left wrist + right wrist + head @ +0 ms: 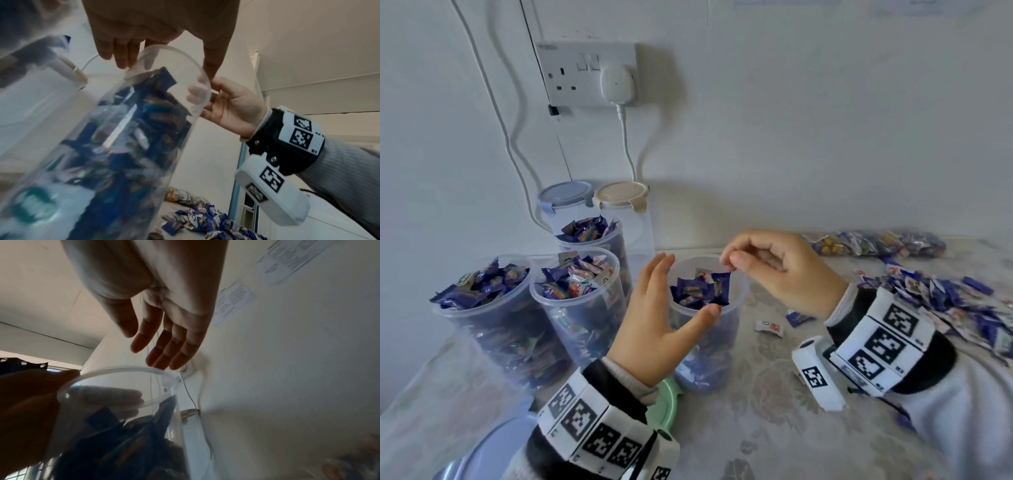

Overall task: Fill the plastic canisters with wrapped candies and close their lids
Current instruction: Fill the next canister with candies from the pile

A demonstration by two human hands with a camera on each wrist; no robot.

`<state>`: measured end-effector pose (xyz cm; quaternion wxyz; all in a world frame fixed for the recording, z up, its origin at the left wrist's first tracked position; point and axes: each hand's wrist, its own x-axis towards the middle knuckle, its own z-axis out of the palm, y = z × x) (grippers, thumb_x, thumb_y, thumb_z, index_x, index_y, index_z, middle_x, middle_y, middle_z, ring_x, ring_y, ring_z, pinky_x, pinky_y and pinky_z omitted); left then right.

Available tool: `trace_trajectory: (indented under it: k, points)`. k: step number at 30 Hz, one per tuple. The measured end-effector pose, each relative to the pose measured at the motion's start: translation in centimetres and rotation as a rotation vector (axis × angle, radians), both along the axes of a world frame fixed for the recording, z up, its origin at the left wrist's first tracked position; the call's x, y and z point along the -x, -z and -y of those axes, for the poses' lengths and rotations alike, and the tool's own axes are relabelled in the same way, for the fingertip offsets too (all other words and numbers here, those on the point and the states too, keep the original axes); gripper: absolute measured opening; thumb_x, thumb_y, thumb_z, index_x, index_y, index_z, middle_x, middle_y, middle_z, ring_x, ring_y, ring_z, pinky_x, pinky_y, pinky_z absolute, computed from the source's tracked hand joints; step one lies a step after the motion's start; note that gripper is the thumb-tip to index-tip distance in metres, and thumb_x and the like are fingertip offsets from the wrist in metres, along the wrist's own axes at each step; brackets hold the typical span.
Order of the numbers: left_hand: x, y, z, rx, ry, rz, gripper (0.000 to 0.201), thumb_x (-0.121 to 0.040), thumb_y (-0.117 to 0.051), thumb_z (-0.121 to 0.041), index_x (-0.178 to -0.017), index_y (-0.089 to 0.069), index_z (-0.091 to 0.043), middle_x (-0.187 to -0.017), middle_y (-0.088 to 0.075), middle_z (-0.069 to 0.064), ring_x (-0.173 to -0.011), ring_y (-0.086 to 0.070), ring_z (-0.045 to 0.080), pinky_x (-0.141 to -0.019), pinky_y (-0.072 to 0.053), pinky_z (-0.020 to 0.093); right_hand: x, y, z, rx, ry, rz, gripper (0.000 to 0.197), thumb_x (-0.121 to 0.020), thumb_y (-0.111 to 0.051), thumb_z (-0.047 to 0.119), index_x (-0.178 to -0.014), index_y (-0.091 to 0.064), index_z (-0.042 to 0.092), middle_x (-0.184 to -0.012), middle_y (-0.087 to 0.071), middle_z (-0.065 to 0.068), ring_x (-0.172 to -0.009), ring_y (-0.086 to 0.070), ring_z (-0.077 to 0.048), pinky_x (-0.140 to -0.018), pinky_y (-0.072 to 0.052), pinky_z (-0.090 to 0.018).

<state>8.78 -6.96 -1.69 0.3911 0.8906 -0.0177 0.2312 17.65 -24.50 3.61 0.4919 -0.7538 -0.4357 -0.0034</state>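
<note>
A clear plastic canister (pixel 709 346) stands open at the table's middle, about two thirds full of blue wrapped candies (pixel 697 291). My left hand (pixel 654 308) spans its rim, thumb on the near edge and straight fingers on the far left edge. My right hand (pixel 774 270) hovers at the rim's right side with loosely curved fingers. One blue candy stands upright just under its fingertips. In the right wrist view the right hand (pixel 164 331) holds nothing above the canister (pixel 115 371). The left wrist view shows the canister (pixel 144 129) with the right hand (pixel 230 104) behind its rim.
Three open canisters (pixel 482 308) heaped with candies stand at the left. Behind them are two closed ones with a blue lid (pixel 565 193) and a beige lid (pixel 621 192). Loose candies (pixel 945 298) cover the right. A green lid (pixel 666 401) and blue lid (pixel 496 452) lie near my left wrist.
</note>
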Motion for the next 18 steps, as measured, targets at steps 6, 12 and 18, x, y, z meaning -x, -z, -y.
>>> trace_trajectory:
  k: [6,12,18]
  points:
    - [0.0,-1.8,4.2,-0.172,0.034,0.257,0.057,-0.080,-0.050,-0.036,-0.131,-0.043,-0.013,-0.137,-0.039,0.004,-0.127,-0.033,0.007,-0.103,-0.023,0.005,-1.2,3.0,6.7,-0.011,0.126,-0.125,0.008,-0.092,-0.059,0.013,-0.095,-0.065,0.015,-0.090,-0.068,-0.003,-0.081,-0.065,-0.014,-0.070,-0.052,-0.023]
    - [-2.6,-0.6,12.1,-0.378,0.210,0.324,0.030,-0.085,-0.052,-0.022,-0.111,-0.062,-0.010,-0.123,-0.054,0.009,-0.125,-0.044,0.023,-0.105,-0.035,0.034,-6.6,6.8,16.8,0.469,0.343,-0.152,0.012,-0.092,-0.058,0.025,-0.102,-0.059,0.032,-0.110,-0.057,0.014,-0.096,-0.053,0.003,-0.086,-0.044,-0.021]
    - [-7.2,2.3,18.5,-0.233,0.280,-0.100,0.044,-0.087,-0.053,-0.041,-0.127,-0.049,-0.023,-0.128,-0.043,-0.002,-0.116,-0.046,0.013,-0.097,-0.036,0.022,-13.0,8.2,24.9,0.815,0.471,-0.133,0.042,-0.092,-0.057,0.035,-0.132,-0.047,0.029,-0.141,-0.041,-0.004,-0.132,-0.036,-0.022,-0.105,-0.030,-0.032]
